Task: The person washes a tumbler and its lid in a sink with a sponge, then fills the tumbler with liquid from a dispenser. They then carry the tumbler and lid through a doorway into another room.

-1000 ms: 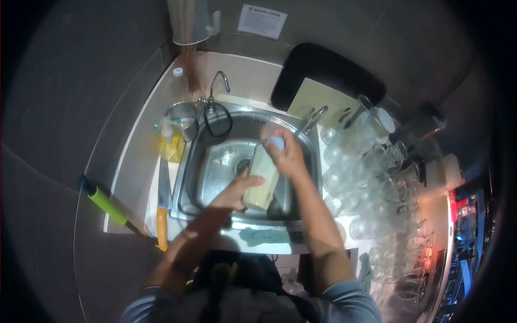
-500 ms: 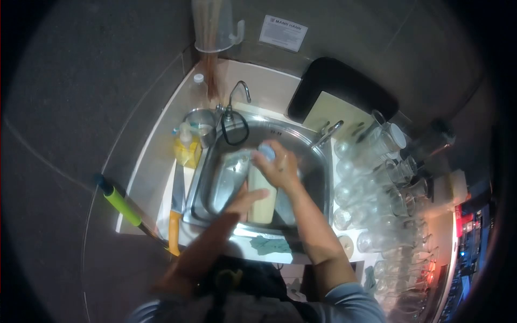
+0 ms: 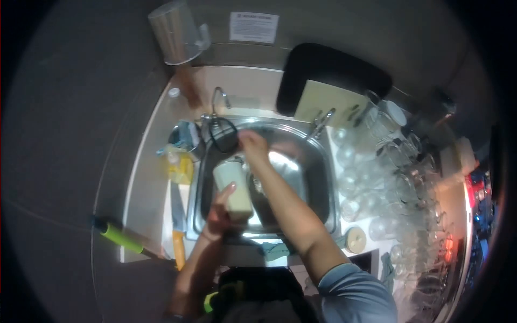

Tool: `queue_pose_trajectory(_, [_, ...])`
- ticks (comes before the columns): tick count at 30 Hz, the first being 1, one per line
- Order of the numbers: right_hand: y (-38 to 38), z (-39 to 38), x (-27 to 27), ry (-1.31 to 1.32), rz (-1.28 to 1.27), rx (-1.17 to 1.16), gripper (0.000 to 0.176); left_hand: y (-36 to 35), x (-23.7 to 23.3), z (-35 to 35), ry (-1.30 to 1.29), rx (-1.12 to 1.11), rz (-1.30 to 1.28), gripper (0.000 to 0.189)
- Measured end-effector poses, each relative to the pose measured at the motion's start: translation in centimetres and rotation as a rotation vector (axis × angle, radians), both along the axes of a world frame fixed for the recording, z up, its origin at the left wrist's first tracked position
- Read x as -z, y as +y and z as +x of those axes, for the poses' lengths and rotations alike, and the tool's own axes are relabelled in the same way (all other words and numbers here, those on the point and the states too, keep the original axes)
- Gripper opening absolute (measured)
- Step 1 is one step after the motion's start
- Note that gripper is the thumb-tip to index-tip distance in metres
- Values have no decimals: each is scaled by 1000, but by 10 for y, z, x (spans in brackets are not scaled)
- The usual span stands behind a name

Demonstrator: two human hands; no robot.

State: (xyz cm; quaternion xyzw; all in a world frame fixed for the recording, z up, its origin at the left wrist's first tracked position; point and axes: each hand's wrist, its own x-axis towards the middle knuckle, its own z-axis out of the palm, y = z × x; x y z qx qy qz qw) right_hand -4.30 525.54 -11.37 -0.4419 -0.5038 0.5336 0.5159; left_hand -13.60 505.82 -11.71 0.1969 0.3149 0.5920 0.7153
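My left hand (image 3: 218, 214) is wrapped round a pale cream, squarish container (image 3: 235, 189), held tilted over the left part of the steel sink (image 3: 328, 177). Its thumb lies along the container's front face. My right hand (image 3: 254, 145) is closed above the container's top end, close to the black loop (image 3: 235, 141) at the small tap. Whatever its fingers hold, if anything, is hidden. A blurred gap shows between that hand and the container's top.
Many glasses (image 3: 377, 177) crowd the right counter. A knife (image 3: 178, 237) and a yellow soap bottle (image 3: 181, 169) stand along the left edge. A curved tap (image 3: 325, 121) rises at the back right, before a pale cutting board (image 3: 323, 103). A green cloth (image 3: 276, 249) lies at the front rim.
My right hand has come off the container's blue-topped end and moved up and left. The container has shifted left with my left hand round it. The view has turned slightly.
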Motion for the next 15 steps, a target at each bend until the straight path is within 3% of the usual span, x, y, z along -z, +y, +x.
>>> queue_pose_trajectory(1, [7,39,28,7,-62,84,28,5,17,-1,507,-198,439,45])
queue_pose_trajectory(2, [1,74,22,-54,-153,273,18,10,17,1,573,-215,497,44])
queue_pose_trajectory(3, [20,117,52,-131,-103,368,17,15,17,3,638,-236,553,44])
queue_pose_trajectory(4, [37,153,85,-205,-58,463,16,20,-13,5,273,-56,215,46])
queue_pose_trajectory(5, [27,169,64,-182,-117,515,17,25,-30,9,-86,122,-134,48])
queue_pose_trajectory(8, [23,189,22,-144,-174,578,19,48,-34,45,275,59,-19,50])
queue_pose_trajectory(9, [20,193,21,-137,-184,604,20,79,23,42,492,209,100,65])
queue_pose_trajectory(10, [14,189,17,-395,-132,623,21,79,6,50,536,290,110,84])
queue_pose_trajectory(12, [-14,182,29,-364,100,455,20,95,42,58,1101,338,170,92])
queue_pose_trajectory(13, [-41,175,14,-585,173,427,21,93,53,60,1246,464,223,97])
queue_pose_trajectory(15, [-105,177,-13,-660,135,335,20,106,68,69,1396,653,383,103])
